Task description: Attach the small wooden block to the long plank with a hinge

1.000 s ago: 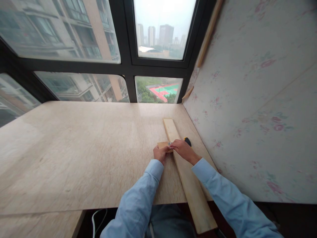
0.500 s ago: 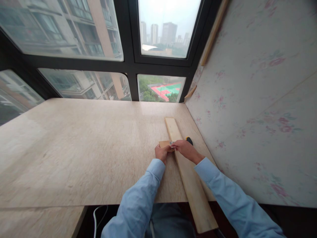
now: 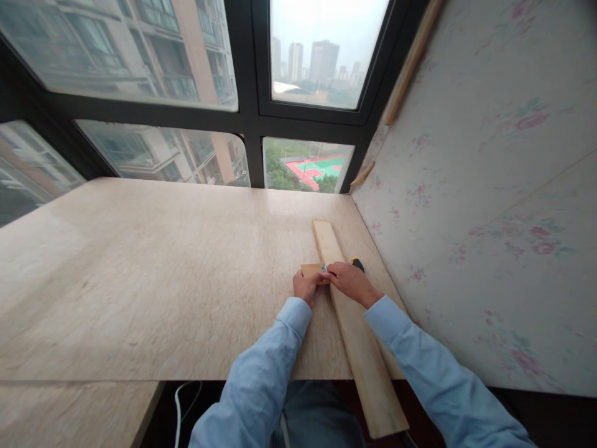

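My left hand (image 3: 305, 287) is closed on a small flat brown piece (image 3: 311, 269), which looks like thin wood or cardboard, at the left edge of a long wooden board (image 3: 359, 336). A small shiny metal part (image 3: 323, 268) shows at the right end of the brown piece. My right hand (image 3: 349, 281) pinches at that metal part, its fingertips meeting those of the left hand over the board. The exact shape of the metal part is hidden by the fingers. The board lies lengthwise on the counter, its near end sticking out past the front edge.
A black and yellow tool (image 3: 357, 264), probably a tape measure, lies just beyond my right hand. The stone-look counter (image 3: 163, 267) stretches left. A flowered wall (image 3: 489, 218) bounds the right side and dark-framed windows the back. A white cable (image 3: 178, 410) hangs below the front edge.
The view has shifted slightly. My hands stay together on the brown piece, with the right fingers moved a little and more of the metal part showing.
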The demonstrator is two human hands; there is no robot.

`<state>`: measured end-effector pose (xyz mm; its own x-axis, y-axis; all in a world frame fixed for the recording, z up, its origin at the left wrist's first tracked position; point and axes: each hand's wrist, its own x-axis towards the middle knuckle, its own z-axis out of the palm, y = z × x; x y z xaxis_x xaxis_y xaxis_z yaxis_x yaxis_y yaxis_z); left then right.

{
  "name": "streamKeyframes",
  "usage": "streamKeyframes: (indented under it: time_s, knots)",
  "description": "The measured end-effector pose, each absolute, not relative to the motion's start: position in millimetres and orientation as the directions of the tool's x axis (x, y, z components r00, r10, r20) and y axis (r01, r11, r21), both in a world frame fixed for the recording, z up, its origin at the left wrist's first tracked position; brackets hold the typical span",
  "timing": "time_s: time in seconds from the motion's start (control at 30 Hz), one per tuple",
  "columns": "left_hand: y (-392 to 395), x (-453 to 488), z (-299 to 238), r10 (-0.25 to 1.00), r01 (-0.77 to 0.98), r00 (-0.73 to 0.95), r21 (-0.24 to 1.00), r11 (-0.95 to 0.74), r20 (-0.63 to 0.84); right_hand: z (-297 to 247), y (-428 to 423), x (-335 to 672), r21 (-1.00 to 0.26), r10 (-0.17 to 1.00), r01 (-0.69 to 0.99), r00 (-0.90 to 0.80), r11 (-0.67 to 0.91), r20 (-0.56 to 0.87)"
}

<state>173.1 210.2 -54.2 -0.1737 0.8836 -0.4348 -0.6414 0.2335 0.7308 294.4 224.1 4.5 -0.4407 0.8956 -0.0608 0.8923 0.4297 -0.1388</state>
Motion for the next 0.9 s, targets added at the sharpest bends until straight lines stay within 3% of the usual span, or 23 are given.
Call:
streamKeyframes:
  time_s: [0.2, 0.33, 0.47, 0.67, 0.9]
  knots:
    - [207, 175, -46, 0.856, -0.611, -0.241, 0.757, 0.232, -0.457, -7, 225, 300, -0.33, 0.862, 0.809, -0.507, 0.487, 0.028]
    - [207, 174, -46, 0.864, -0.611, -0.212, 0.752, 0.247, -0.456, -11, 228, 307, -0.37, 0.826, 0.758, -0.562, 0.537, 0.047]
    - [208, 172, -49, 0.864, -0.625, -0.185, 0.734, 0.264, -0.468, -9, 229, 307, -0.293, 0.838, 0.8, -0.545, 0.523, 0.007]
    - [209, 170, -50, 0.867, -0.66, -0.144, 0.699, 0.275, -0.476, 2, 223, 294, -0.08, 0.882, 0.883, -0.467, 0.463, -0.055]
    - [208, 169, -47, 0.858, -0.662, -0.136, 0.69, 0.294, -0.496, 3, 223, 289, 0.013, 0.9, 0.906, -0.419, 0.423, -0.122]
